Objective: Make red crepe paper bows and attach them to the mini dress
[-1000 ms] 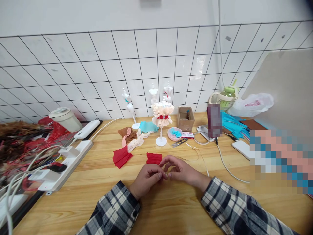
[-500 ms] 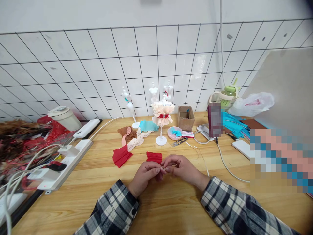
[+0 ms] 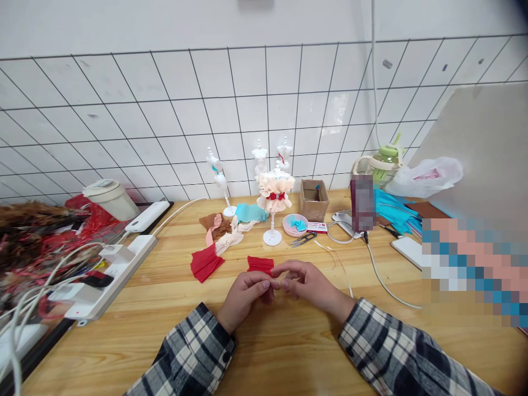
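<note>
Red pc (creased) nr RH

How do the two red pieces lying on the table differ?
The left red piece fans out wider at one end, while the right red piece looks more rectangular. The left red piece meets the cream fabric; the right red piece lies apart from it, just beyond the left hand. Both are red, creased and lying on the wooden table.

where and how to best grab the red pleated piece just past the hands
Probably pinch the red pleated piece at its left edge, from the left: it lies flat, that edge shows uncovered, and the left hand and right hand hide some of its near side.
</note>
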